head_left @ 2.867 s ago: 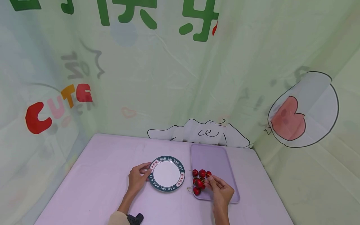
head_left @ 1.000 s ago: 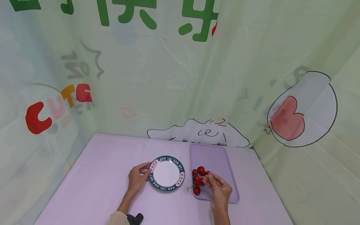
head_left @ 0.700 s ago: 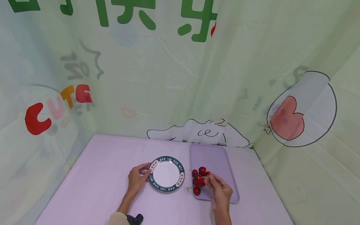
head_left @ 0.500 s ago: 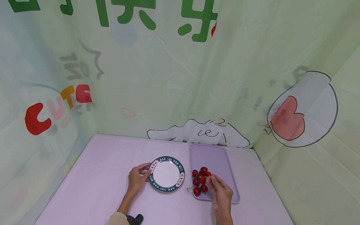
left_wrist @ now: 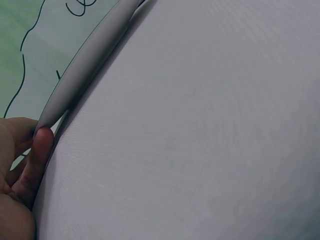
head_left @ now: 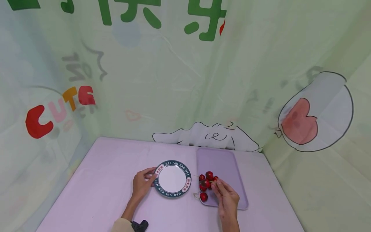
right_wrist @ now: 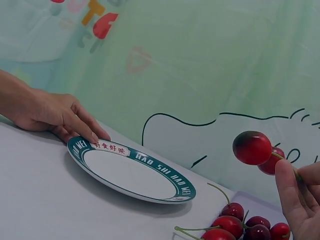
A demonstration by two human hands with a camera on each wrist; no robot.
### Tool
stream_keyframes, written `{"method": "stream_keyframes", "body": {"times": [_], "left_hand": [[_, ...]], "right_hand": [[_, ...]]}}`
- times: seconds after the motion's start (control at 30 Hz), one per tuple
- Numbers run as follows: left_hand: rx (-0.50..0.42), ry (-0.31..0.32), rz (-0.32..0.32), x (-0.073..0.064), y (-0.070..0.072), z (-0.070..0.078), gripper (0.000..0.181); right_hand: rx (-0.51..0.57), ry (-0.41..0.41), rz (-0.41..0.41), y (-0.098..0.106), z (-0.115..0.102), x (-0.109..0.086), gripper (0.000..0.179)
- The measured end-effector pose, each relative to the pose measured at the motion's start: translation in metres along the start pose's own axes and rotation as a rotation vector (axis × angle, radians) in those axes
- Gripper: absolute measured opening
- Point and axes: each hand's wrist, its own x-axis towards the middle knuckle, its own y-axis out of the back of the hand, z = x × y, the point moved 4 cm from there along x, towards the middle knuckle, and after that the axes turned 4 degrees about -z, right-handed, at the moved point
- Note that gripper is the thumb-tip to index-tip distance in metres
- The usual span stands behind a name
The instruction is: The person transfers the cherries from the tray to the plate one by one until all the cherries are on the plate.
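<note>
My left hand point(head_left: 142, 183) grips the left rim of a round white plate point(head_left: 172, 179) with a dark green lettered border. In the left wrist view, the thumb and fingers point(left_wrist: 44, 137) pinch the plate's edge, and the plate looks tilted in the right wrist view. My right hand point(head_left: 228, 196) pinches a thin green stem between thumb and fingers. From it a red cherry point(right_wrist: 251, 148) sticks out, with a second cherry point(right_wrist: 270, 162) partly hidden behind it. Several other cherries point(head_left: 204, 197) with stems lie below, at the near left of a purple tray point(head_left: 217, 158).
The pale table point(head_left: 116, 161) is backed by a printed light green curtain point(head_left: 174, 80) that also closes off both sides. A black device point(head_left: 139, 226) sits at my left wrist. Some cherry stems poke over the tray's left edge.
The right hand stays over the tray with small shifts. A cherry that showed near its fingertips half a second ago has moved up toward the cluster. The left hand keeps holding the plate in place.
</note>
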Motion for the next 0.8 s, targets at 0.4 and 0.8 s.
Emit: {"method": "stream_keyframes", "body": {"times": [0.4, 0.8], "left_hand": [[0.001, 0.003, -0.001, 0.0, 0.0, -0.001, 0.036], [0.002, 0.02, -0.002, 0.003, -0.001, -0.003, 0.036]], "right_hand": [[-0.021, 0.007, -0.061, -0.017, 0.006, -0.005, 0.022], [-0.1, -0.026, -0.11, -0.043, 0.007, -0.017, 0.02]]}}
